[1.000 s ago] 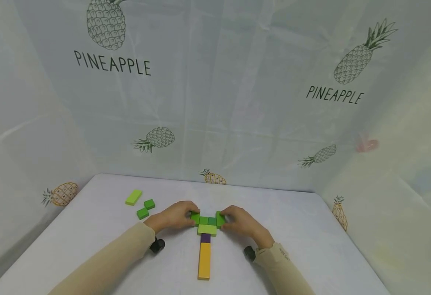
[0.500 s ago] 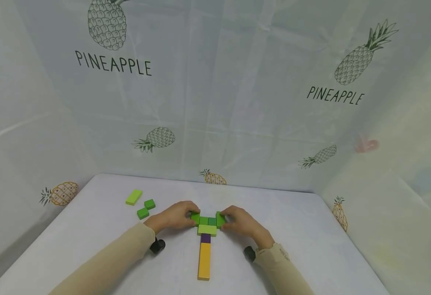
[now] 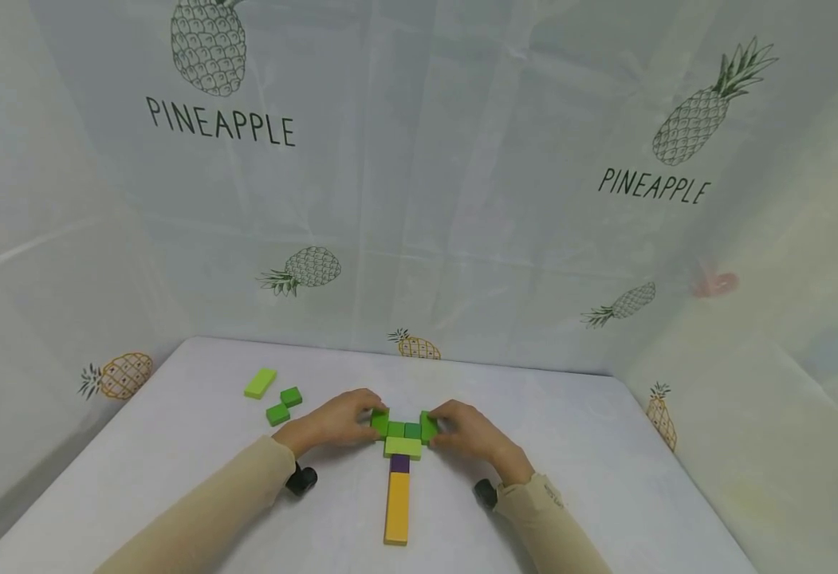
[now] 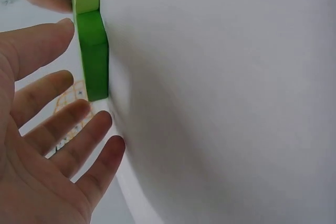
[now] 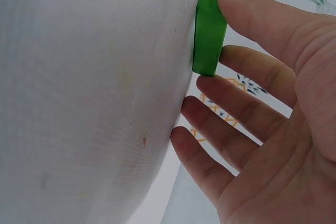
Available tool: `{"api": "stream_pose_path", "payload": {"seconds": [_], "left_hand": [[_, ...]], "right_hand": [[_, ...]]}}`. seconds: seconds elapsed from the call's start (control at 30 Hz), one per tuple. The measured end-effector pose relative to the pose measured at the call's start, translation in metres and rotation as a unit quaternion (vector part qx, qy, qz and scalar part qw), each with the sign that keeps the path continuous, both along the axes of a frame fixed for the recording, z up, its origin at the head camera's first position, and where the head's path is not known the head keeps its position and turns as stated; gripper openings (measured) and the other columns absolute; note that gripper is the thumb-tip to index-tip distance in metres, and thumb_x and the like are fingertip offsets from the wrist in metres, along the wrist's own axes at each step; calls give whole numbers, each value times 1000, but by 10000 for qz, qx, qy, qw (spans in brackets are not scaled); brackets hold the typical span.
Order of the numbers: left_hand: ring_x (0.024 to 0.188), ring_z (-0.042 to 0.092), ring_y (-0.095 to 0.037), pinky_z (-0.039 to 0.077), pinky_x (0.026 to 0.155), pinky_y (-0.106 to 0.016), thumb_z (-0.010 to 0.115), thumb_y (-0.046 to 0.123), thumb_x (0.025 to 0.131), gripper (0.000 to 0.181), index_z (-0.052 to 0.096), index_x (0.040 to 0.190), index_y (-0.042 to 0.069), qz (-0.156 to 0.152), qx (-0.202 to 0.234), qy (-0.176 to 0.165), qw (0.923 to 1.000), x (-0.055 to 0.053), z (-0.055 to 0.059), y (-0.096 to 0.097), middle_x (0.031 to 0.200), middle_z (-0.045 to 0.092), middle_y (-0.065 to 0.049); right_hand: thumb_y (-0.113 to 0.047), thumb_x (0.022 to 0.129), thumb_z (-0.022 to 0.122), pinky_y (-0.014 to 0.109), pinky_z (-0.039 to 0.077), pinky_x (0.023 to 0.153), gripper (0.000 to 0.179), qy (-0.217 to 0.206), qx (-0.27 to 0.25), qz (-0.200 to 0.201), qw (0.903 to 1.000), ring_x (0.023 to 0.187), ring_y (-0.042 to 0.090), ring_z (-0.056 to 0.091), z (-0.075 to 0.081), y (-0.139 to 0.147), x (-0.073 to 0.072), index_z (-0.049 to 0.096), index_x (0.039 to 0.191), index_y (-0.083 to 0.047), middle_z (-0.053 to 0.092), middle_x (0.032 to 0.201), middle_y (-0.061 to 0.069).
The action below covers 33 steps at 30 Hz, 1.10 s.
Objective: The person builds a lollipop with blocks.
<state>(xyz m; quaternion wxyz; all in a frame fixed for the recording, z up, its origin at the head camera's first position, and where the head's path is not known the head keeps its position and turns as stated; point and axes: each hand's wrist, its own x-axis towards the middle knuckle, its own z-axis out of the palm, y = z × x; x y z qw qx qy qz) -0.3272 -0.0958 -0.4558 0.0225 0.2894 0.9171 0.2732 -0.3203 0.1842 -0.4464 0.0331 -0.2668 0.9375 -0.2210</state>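
Note:
My left hand (image 3: 343, 418) is beside the left green block (image 3: 379, 424), fingers spread. In the left wrist view a small gap shows between its thumb tip and that block (image 4: 94, 59). At the opposite side my right hand (image 3: 472, 430) pinches the right green block (image 3: 429, 429), thumb on its near end and fingertips along its far end. Between these two lie a small green block (image 3: 395, 430) and a darker teal-green block (image 3: 413, 431). Below them, toward me, come a light green block (image 3: 403, 448), a purple block (image 3: 400, 464) and a long yellow block (image 3: 397, 510).
Farther left on the white table (image 3: 569, 446) lie a loose light green block (image 3: 260, 383) and two small green blocks, one nearer (image 3: 277, 414) and one farther (image 3: 291, 396). A pineapple-printed curtain (image 3: 447, 199) rises behind the table's back edge.
The left hand has eased slightly to the left and away from its block, with its thumb and fingers loosened. The right hand and the arranged blocks stay where they were.

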Motion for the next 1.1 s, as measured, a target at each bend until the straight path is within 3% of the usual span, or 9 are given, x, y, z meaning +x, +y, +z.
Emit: {"api": "stream_pose_path", "payload": {"seconds": [0.1, 0.3, 0.63, 0.77, 0.87, 1.1], "left_hand": [[124, 48, -23, 37, 105, -43, 73, 27, 84, 41, 63, 122, 15, 260, -108, 7, 9996, 2, 2, -10, 127, 56, 0], [127, 45, -28, 35, 107, -46, 74, 22, 84, 42, 63, 123, 13, 660, 74, -103, 9977, 8, 11, -40, 130, 55, -4], [120, 49, -34, 38, 101, -52, 74, 16, 82, 40, 64, 120, 7, 712, -227, 551, 9957, 18, 13, -96, 122, 58, -8], [110, 53, -31, 43, 95, -49, 76, 15, 79, 38, 67, 114, 6, 785, -288, 787, 9934, 23, 11, -113, 112, 60, -5], [106, 54, -28, 45, 91, -47, 78, 16, 78, 38, 68, 114, 7, 940, -339, 777, 9920, 24, 5, -123, 111, 59, -7], [101, 54, -28, 48, 83, -45, 79, 16, 78, 38, 69, 114, 10, 1111, -433, 808, 9896, 25, -2, -131, 112, 56, -11]], "right_hand": [[-27, 84, 73, 45, 39, 103, 46, -1, -12, -20, 10000, 120, 24, 51, 0, 0, 1, 62, 125, -9, 59, 126, 4], [-27, 84, 73, 45, 39, 103, 45, 32, -3, -16, 10000, 120, 25, 51, 1, 0, 2, 62, 124, -8, 59, 125, 5], [-28, 84, 73, 45, 40, 103, 46, 39, -8, 6, 10000, 119, 25, 52, 0, -1, 2, 62, 124, -8, 59, 125, 5], [-27, 84, 73, 45, 40, 103, 45, 47, -6, 29, 10000, 119, 25, 51, -1, -1, 2, 62, 124, -9, 59, 125, 5], [-26, 84, 73, 46, 40, 103, 45, 33, -32, 23, 10000, 119, 25, 51, 1, -1, 2, 62, 124, -8, 59, 125, 5], [-26, 84, 73, 45, 40, 102, 45, 24, 14, -8, 10000, 118, 25, 52, 0, -1, 1, 62, 124, -9, 59, 125, 5]]}}
